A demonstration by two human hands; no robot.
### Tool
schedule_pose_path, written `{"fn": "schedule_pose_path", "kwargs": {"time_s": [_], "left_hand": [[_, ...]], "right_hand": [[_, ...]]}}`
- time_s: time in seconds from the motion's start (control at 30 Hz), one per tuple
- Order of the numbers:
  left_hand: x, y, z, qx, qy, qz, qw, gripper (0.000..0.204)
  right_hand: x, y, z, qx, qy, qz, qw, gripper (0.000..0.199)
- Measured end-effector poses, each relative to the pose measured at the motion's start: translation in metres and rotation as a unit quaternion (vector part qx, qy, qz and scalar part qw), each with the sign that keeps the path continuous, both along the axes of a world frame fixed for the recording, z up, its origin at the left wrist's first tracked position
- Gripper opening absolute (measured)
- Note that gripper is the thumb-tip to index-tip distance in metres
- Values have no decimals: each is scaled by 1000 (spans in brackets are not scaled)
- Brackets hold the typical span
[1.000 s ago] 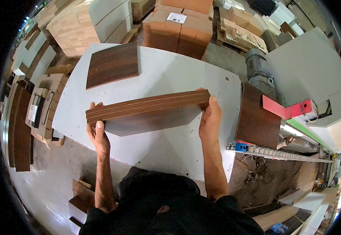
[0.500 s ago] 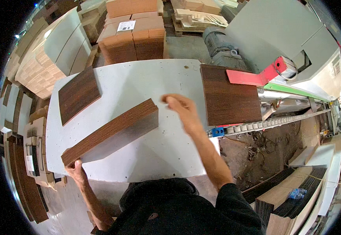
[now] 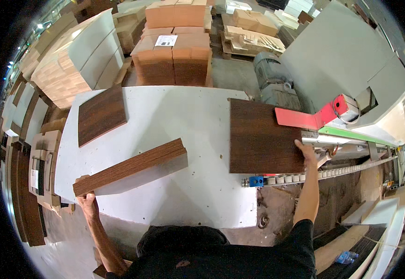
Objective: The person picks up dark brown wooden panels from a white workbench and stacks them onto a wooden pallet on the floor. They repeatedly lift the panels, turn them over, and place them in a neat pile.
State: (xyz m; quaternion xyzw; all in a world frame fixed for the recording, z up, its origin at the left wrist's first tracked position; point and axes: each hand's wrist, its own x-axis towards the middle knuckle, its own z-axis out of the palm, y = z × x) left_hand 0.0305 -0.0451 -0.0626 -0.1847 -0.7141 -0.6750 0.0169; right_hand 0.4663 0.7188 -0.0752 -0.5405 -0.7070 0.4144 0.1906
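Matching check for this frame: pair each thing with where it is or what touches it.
1. stack of dark panels
2. single dark panel
3. red guard
4. lone dark panel

A. far left corner of the table
B. on the machine, overlapping a panel's far right corner
C. held by the left hand
D. touched by the right hand

1-C, 2-D, 3-B, 4-A

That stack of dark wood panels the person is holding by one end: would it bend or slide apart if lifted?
The stack of panels probably stays stiff: it juts straight from the left hand without sagging. Its layers seem loose, so they might slip apart. It likely weighs a fair bit, since its far end rests on the white table.
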Motion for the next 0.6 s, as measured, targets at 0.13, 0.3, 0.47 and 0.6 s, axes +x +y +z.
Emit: {"fn": "schedule_pose_path", "kwargs": {"time_s": [0.13, 0.3, 0.47, 0.6], "left_hand": [[18, 41, 32, 24, -34, 14, 999, 70], [24, 40, 46, 43, -15, -11, 999, 65], [30, 33, 47, 30, 15, -41, 999, 76], [25, 23, 41, 9, 16, -21, 1000, 79]], "right_hand": [[-46, -9, -20, -164, 182, 19, 969, 57], [-107, -72, -11, -209, 256, 23, 944, 45], [-133, -120, 44, 28, 267, 129, 955, 37], [-153, -179, 93, 176, 309, 211, 911, 29]]}}
